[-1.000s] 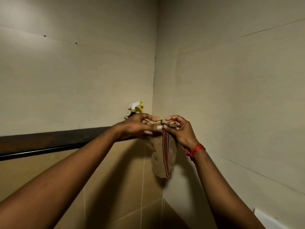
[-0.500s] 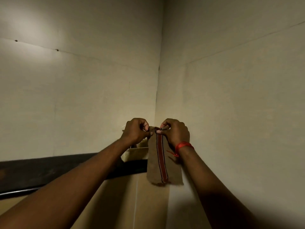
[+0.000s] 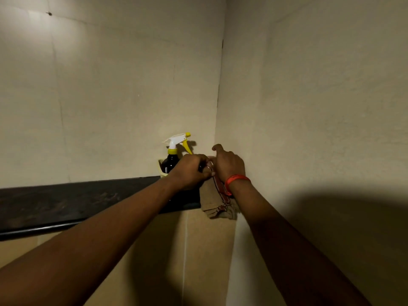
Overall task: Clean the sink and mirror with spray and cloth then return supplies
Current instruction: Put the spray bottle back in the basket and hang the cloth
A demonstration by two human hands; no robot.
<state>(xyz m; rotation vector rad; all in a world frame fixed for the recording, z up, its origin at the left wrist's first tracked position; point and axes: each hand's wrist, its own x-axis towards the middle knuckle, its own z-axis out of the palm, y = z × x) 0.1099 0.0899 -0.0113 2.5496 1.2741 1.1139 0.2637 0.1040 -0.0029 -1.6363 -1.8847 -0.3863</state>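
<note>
At the corner where two pale walls meet, both hands work at a tan cloth (image 3: 213,200) with a red stripe edged in dark lines. No label or writing can be read on anything. The cloth hangs folded over the end of a dark shelf (image 3: 66,204), its lower edge bunched below the shelf front, directly under the two hands. The left hand (image 3: 191,171) is curled closed, fingers pinching the cloth's top edge. The right hand (image 3: 229,163), with an orange band (image 3: 237,180) on its wrist, is half curled with the thumb raised; it rests on the cloth's top, though its grip is hidden. Just left of the hands a dark spray bottle (image 3: 171,161) with a white and yellow trigger head stands upright in a pale yellow basket (image 3: 160,166) on the shelf.
</note>
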